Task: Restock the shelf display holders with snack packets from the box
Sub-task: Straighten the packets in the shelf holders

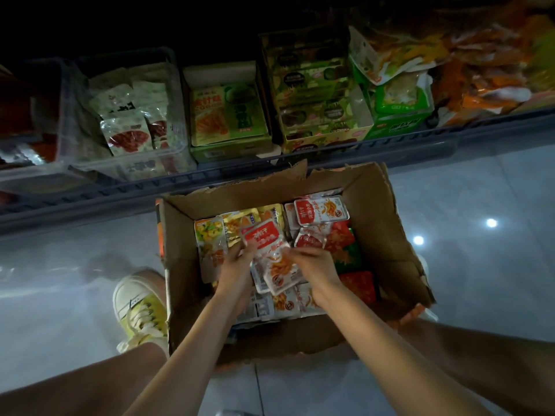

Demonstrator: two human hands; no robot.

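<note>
Snack packets (277, 267), likely light, slick, floppy: fingers (240, 252) of your left hand (237, 264) and right hand (315, 262) curl round the sheaf; clamp opposite edges.

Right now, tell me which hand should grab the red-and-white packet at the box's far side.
Right, probably: the left hand grips the bunch of packets; the right hand, touching it, lies nearer the far packet.
</note>
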